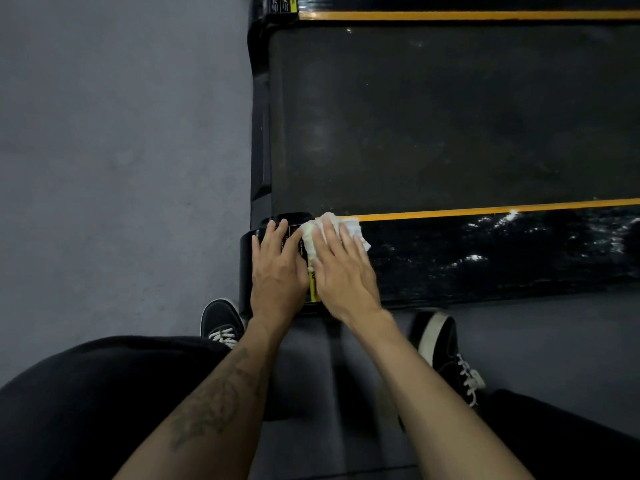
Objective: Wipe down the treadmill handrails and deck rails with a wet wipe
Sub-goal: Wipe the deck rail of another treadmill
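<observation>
Right hand [341,268] flat on wipe [351,227] | left hand [277,268] flat | deck rail [485,258] cropped right

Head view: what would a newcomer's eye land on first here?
The white wipe, pressed flat under the right hand on the near deck rail, bottom centre. The left hand rests beside it on the rail's end cap. To the right, the rail glistens wet below an orange stripe.
</observation>
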Available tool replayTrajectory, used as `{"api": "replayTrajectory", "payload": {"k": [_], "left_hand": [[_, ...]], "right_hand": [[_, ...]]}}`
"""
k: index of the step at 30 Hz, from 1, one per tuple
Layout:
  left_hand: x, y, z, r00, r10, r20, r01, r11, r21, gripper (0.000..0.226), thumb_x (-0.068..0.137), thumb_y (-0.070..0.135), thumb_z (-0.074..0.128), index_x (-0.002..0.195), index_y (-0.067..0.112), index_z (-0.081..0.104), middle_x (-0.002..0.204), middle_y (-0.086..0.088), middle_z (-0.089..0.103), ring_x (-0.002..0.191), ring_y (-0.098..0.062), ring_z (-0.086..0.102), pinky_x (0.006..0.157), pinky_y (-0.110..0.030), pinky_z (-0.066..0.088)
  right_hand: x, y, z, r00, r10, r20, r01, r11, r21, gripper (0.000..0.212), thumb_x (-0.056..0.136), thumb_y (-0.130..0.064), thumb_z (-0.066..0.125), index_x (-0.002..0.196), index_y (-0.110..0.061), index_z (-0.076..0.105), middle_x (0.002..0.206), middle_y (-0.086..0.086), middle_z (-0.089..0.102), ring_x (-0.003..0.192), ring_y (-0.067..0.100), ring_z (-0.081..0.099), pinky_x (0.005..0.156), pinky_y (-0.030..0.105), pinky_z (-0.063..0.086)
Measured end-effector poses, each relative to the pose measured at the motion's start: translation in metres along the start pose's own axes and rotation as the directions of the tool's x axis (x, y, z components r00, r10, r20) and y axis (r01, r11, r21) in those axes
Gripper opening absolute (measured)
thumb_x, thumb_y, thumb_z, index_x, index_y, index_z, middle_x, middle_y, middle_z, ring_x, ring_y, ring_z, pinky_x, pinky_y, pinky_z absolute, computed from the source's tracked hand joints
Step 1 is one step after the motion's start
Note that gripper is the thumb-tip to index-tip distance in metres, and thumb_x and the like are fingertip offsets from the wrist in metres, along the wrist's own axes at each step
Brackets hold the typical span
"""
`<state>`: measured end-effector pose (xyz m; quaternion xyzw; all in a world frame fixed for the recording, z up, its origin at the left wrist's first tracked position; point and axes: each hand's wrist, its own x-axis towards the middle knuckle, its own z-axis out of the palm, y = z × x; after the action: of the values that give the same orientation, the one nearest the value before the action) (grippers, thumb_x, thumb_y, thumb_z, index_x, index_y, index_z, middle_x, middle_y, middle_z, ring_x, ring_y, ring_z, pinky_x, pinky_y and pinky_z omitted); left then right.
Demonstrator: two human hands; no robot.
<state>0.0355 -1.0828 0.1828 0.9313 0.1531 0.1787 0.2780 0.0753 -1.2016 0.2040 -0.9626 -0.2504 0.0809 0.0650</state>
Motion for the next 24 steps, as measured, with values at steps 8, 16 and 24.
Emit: {"api": "replayTrajectory", "payload": {"k": [8,16,24], "left_hand": [[0.000,-0.002,0.001,1.000,0.002,0.010,-0.001,1.000,-0.026,0.041,0.094,0.001,0.059,0.134,0.004,0.065,0.151,-0.018,0.052,0.150,-0.036,0.036,0.125,-0.060,0.019],[0.000,-0.005,0.003,1.000,-0.002,0.010,0.003,0.999,-0.041,0.039,0.097,0.006,0.057,0.135,0.005,0.064,0.152,-0.016,0.051,0.150,-0.033,0.035,0.126,-0.057,0.017],[0.000,-0.004,0.003,1.000,0.002,-0.004,-0.002,1.000,-0.030,0.037,0.097,0.008,0.061,0.133,0.005,0.065,0.150,-0.015,0.053,0.149,-0.033,0.037,0.126,-0.055,0.018]], "right_hand": [[-0.011,0.000,0.004,0.978,0.203,-0.045,-0.201,0.979,0.043,0.061,0.110,-0.038,0.029,0.165,-0.017,0.012,0.172,0.003,-0.002,0.159,0.025,0.000,0.129,0.045,0.004],[-0.016,0.019,0.000,0.985,0.164,-0.048,-0.162,0.986,0.041,0.059,0.110,-0.039,0.026,0.165,-0.022,0.011,0.172,0.000,-0.002,0.159,0.020,-0.002,0.129,0.042,0.001],[-0.016,0.026,0.000,1.000,-0.015,0.019,0.015,0.999,-0.038,0.059,0.111,-0.040,0.025,0.165,-0.025,0.008,0.172,-0.004,-0.004,0.159,0.018,-0.004,0.129,0.040,-0.003]]}}
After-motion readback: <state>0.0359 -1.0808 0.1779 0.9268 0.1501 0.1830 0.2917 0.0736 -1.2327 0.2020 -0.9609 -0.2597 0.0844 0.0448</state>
